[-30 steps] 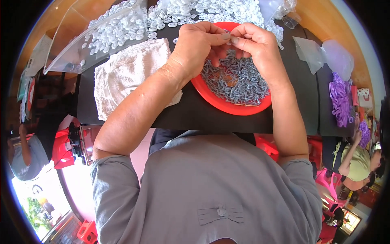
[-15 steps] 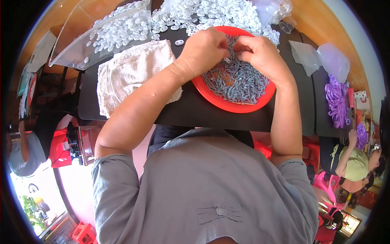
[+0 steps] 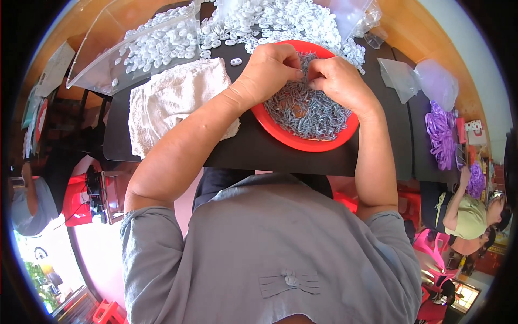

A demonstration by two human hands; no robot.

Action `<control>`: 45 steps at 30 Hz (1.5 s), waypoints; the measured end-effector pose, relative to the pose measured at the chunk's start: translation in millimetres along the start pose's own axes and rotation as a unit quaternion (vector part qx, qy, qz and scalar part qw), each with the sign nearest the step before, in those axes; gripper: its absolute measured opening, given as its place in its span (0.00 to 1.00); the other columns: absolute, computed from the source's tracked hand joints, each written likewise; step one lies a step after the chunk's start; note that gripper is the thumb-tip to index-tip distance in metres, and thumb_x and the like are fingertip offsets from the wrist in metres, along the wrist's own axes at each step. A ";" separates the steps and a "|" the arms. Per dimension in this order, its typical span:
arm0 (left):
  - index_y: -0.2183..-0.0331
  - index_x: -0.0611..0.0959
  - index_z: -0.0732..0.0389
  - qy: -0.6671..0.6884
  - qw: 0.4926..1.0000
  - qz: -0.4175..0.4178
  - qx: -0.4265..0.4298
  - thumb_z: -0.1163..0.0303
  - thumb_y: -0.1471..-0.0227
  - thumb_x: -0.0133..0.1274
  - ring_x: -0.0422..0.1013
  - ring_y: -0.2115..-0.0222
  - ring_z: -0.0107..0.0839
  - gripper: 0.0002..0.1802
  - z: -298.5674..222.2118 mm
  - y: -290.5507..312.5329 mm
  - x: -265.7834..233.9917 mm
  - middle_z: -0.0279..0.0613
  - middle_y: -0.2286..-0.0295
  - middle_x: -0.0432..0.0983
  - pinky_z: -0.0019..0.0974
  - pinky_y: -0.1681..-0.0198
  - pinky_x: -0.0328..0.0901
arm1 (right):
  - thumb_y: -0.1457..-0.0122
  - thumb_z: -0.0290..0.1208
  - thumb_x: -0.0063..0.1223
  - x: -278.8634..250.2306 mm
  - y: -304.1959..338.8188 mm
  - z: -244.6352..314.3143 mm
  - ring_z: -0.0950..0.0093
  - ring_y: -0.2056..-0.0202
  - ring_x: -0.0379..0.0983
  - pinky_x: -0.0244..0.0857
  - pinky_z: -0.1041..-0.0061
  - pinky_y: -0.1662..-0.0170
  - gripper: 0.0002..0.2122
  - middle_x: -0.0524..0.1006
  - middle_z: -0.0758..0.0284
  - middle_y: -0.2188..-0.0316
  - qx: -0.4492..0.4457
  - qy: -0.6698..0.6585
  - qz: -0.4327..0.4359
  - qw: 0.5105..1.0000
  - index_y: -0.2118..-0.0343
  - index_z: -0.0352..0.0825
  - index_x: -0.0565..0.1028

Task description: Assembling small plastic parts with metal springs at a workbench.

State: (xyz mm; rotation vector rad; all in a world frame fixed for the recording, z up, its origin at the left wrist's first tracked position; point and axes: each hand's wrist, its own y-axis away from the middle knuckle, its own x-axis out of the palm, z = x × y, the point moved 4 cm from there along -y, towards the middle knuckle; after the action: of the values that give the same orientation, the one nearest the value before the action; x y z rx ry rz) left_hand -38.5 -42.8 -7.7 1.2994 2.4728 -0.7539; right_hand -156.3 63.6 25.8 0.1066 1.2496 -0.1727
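A round red dish (image 3: 302, 144) holds a heap of small grey metal screws (image 3: 310, 116). Over its far part, my left hand (image 3: 274, 70) is closed in a pinch, with thumb and forefinger pointing right. Facing it across a small gap, my right hand (image 3: 341, 81) is also pinched, its fingertips just above the screws. Whatever either hand holds is too small or too hidden to make out. Beyond the dish lies a spread of small white oval pieces (image 3: 294, 19) with holes. One loose white piece (image 3: 236, 61) sits by itself left of my left hand.
Left of the dish lies a folded cream cloth (image 3: 175, 100) on the dark table (image 3: 237, 156). A clear plastic bin (image 3: 89, 75) with more white pieces stands at the far left. Clear bags (image 3: 399, 78) and purple straps (image 3: 441, 132) lie right. Another person (image 3: 469, 216) is at the right.
My right fingertips are slightly lower and nearer the screws. A small white piece that showed under my left fingertips is no longer visible there. The whole view has shifted slightly.
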 end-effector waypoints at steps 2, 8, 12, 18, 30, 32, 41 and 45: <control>0.74 0.80 0.65 0.058 0.998 0.005 -0.004 0.76 0.55 0.60 0.70 0.77 0.23 0.05 -6.8 -1.0 -4.0 0.34 0.80 0.74 0.29 0.75 0.65 | 0.52 0.28 0.56 -1.8 -1.2 0.8 0.68 0.73 0.74 0.66 0.71 0.67 0.06 0.77 0.62 0.77 -0.037 -0.050 -0.049 0.997 0.72 0.31 0.76; 0.71 0.79 0.66 0.366 0.911 0.023 -0.188 0.75 0.49 0.57 0.68 0.81 0.24 0.05 0.8 2.5 -5.6 0.39 0.78 0.74 0.25 0.84 0.57 | 0.44 0.25 0.52 -10.0 -5.2 4.9 0.87 0.79 0.63 0.57 0.84 0.76 0.03 0.72 0.75 0.78 0.009 -0.315 -0.015 0.949 0.70 0.32 0.75; 0.68 0.77 0.66 0.434 0.875 0.018 -0.212 0.74 0.46 0.54 0.69 0.80 0.27 0.05 1.6 3.9 -5.3 0.40 0.76 0.74 0.27 0.82 0.59 | 0.43 0.24 0.51 -13.5 -5.5 9.6 0.86 0.79 0.65 0.57 0.85 0.76 0.03 0.73 0.74 0.77 -0.013 -0.324 -0.059 0.944 0.69 0.32 0.75; 0.69 0.78 0.70 0.522 0.826 0.009 -0.215 0.76 0.48 0.55 0.69 0.81 0.29 0.06 8.7 2.8 -3.4 0.42 0.77 0.73 0.30 0.83 0.60 | 0.41 0.26 0.51 -3.4 3.5 21.7 0.87 0.78 0.66 0.54 0.87 0.75 0.03 0.73 0.74 0.76 0.013 -0.417 -0.157 0.895 0.66 0.33 0.75; 0.67 0.77 0.70 0.432 0.868 0.020 -0.243 0.75 0.46 0.53 0.69 0.81 0.28 0.07 2.1 6.1 -5.6 0.42 0.76 0.73 0.27 0.82 0.60 | 0.41 0.25 0.51 -0.6 4.8 0.7 0.86 0.74 0.67 0.58 0.87 0.71 0.04 0.74 0.73 0.73 0.006 -0.402 -0.124 0.907 0.64 0.32 0.75; 0.67 0.77 0.70 0.436 0.866 0.016 -0.245 0.75 0.46 0.53 0.69 0.80 0.28 0.07 3.6 5.8 -4.6 0.42 0.76 0.74 0.27 0.82 0.60 | 0.42 0.23 0.52 -2.9 5.3 0.8 0.86 0.71 0.68 0.61 0.85 0.68 0.06 0.75 0.73 0.72 -0.036 -0.324 -0.144 0.934 0.63 0.31 0.75; 0.67 0.78 0.71 0.461 0.855 0.031 -0.236 0.75 0.47 0.54 0.70 0.82 0.30 0.07 -2.9 8.3 -0.5 0.44 0.78 0.74 0.28 0.85 0.62 | 0.41 0.21 0.52 -1.9 6.7 11.5 0.86 0.70 0.70 0.64 0.84 0.67 0.04 0.76 0.72 0.72 -0.079 -0.334 -0.164 0.925 0.64 0.29 0.76; 0.67 0.78 0.70 0.433 0.868 0.050 -0.237 0.74 0.47 0.54 0.69 0.82 0.29 0.08 -4.7 7.8 -1.7 0.43 0.78 0.74 0.28 0.85 0.61 | 0.41 0.21 0.51 -0.1 6.2 7.0 0.87 0.72 0.68 0.62 0.85 0.68 0.04 0.76 0.74 0.73 -0.076 -0.353 -0.160 0.919 0.64 0.30 0.76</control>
State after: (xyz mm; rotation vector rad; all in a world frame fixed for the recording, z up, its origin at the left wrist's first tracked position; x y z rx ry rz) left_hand -31.0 -37.8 -5.6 1.7725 2.8668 0.6078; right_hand -148.6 68.5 28.0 -0.2816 0.5443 -0.3599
